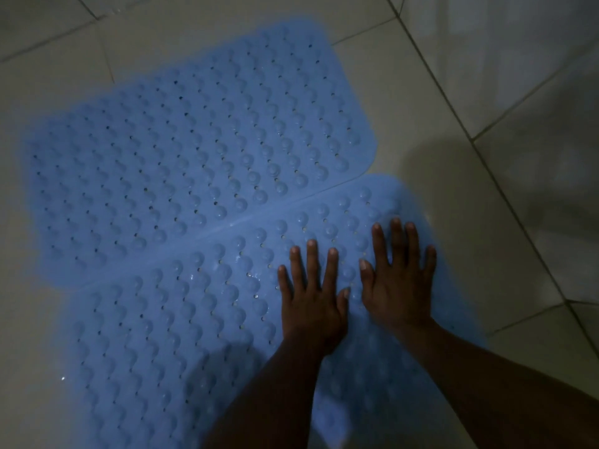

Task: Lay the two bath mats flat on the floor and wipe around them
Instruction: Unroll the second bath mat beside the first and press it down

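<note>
Left hand (311, 299) and right hand (400, 280), fingers straight, spread and gripping nothing, press the lower bath mat (181, 319), 1 of 2, probably soft, floppy and wet-slippery, best taken by an edge.

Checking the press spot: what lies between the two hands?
Head view: only a narrow strip of the near mat, bumps showing, between left hand and right hand; both press flat on it.

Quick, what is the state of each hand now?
Left hand: open, flat on the near mat.
Right hand: open, flat on it too.
</note>
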### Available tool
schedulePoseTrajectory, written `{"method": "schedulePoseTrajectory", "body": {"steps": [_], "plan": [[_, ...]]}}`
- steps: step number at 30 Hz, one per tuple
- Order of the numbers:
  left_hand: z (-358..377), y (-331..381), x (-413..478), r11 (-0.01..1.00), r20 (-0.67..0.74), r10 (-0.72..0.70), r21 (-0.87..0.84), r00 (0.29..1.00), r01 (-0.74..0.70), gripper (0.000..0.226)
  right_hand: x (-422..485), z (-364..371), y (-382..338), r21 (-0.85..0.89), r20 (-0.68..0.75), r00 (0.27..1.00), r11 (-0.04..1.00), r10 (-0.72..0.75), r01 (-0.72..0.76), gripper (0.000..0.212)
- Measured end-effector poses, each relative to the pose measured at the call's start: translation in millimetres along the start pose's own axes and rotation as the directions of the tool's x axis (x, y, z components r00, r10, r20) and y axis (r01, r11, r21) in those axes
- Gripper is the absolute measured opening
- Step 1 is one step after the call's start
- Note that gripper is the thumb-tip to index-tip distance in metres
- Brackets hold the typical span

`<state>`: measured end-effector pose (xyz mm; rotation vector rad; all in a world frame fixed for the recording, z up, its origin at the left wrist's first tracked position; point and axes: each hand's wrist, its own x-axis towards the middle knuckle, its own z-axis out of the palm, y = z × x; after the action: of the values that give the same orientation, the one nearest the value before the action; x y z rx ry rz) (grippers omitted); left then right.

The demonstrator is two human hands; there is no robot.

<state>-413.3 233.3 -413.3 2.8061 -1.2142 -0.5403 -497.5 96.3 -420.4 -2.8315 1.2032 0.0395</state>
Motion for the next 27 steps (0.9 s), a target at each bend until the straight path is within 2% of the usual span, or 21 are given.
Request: {"method": "schedulePoseTrajectory", "body": {"steps": [9, 14, 18, 20, 23, 24, 27], "plan": [[1.4, -1.6, -2.8, 0.999, -0.013, 0.015, -0.044, 1.0, -0.016, 0.07, 0.5, 7.1, 0.0, -0.007, -0.044, 0.999, 1.0, 0.0, 0.0, 0.063], [-5.1, -4.9, -4.8, 0.996, 0.024, 0.038, -0.078, 0.999, -0.036, 0.073, -0.3, 6.7, -1.5, 0.057, -0.042, 0.999, 0.998, 0.01, -0.008, 0.061], [-16.3, -30.0, -43.9, 0.992, 0.043, 0.094, -0.087, 0.995, -0.09, 0.073, -9.0, -7.8, -24.4, 0.173, 0.03, 0.997, 0.982, 0.072, -0.076, 0.073], [-16.9, -61.6, -82.8, 0.992, -0.008, 0.039, -0.122, 0.999, -0.04, 0.071, -22.5, -15.8, -52.2, 0.185, 0.003, 1.0, 0.983, 0.005, -0.006, 0.073], [-10.7, -128.6, -139.8, 0.992, -0.058, -0.111, -0.064, 0.992, 0.108, 0.067, -53.1, -14.4, -106.8, 0.154, -0.078, 0.978, 0.967, -0.191, 0.201, 0.065], [-9.1, -151.2, -154.3, 0.983, -0.085, -0.183, -0.037, 0.979, 0.181, 0.067, -64.1, -12.9, -126.7, 0.158, -0.086, 0.965, 0.953, -0.247, 0.258, 0.064], [-16.0, -201.9, -183.1, 0.914, -0.048, -0.406, -0.049, 0.913, 0.403, 0.072, -93.0, -11.1, -184.5, 0.18, -0.09, 0.916, 0.899, -0.39, 0.4, 0.062]]}}
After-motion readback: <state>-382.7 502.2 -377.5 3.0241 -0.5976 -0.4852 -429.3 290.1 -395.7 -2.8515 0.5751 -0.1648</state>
